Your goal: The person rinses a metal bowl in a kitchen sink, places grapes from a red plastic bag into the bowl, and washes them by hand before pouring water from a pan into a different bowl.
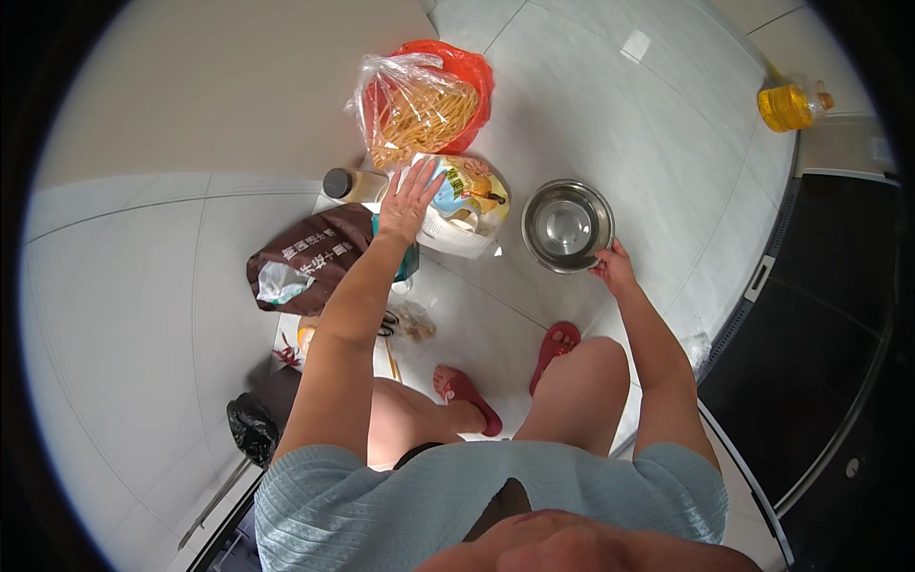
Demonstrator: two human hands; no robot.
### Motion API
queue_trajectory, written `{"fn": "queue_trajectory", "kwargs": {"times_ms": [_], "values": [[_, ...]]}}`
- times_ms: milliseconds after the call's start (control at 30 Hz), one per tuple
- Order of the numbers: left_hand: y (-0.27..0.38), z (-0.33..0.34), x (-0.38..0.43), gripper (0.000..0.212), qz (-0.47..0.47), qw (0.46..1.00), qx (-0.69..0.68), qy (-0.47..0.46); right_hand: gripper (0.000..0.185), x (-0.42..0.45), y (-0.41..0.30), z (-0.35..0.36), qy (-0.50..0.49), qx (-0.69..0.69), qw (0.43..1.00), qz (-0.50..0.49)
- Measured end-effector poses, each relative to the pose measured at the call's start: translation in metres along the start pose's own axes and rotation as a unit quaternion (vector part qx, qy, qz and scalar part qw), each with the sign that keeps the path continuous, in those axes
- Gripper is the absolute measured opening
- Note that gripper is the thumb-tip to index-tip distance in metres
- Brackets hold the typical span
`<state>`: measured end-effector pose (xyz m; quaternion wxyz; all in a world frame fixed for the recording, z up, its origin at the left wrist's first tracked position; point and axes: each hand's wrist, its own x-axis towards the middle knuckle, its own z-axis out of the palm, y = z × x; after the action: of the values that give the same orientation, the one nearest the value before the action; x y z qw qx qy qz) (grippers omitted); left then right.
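Observation:
My right hand point(613, 267) grips the rim of a round stainless steel bowl point(568, 226) at its lower right; the bowl looks empty and is over the tiled floor. On the left, my left hand point(409, 200) lies with fingers spread on the upper left part of a printed plastic bag point(468, 232), which stands upright with a white scoop or cup showing in it. Beyond that bag, a clear plastic bag of dried noodle-like sticks point(429, 114) sits in a red plastic bag point(484, 79). A jar with a dark lid point(338, 184) is left of my left hand.
A brown bag point(314, 250) lies near my left forearm, with scissors point(388, 324) and a small clear bag point(414, 322) below. An oil bottle point(786, 107) stands far right by black cabinet fronts point(808, 286). A black plastic bag point(251, 429) hangs at lower left.

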<state>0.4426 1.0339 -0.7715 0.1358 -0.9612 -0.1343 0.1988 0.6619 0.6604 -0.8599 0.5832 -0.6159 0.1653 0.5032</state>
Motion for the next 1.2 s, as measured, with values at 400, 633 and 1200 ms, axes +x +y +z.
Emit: {"fn": "queue_trajectory", "kwargs": {"times_ms": [400, 633, 1200], "values": [[-0.012, 0.028, 0.033, 0.037, 0.112, 0.968, -0.2, 0.104, 0.038, 0.061, 0.031, 0.001, -0.045, 0.047, 0.997, -0.031], [0.003, 0.0, 0.006, 0.036, 0.108, 0.929, -0.316, 0.156, 0.059, 0.031, 0.106, 0.016, -0.162, -0.028, 0.985, 0.049], [0.045, -0.13, 0.006, 0.039, 0.069, 0.774, -0.614, -0.138, 0.062, 0.02, 0.081, 0.123, -0.469, -0.203, 0.852, -0.112]]}}
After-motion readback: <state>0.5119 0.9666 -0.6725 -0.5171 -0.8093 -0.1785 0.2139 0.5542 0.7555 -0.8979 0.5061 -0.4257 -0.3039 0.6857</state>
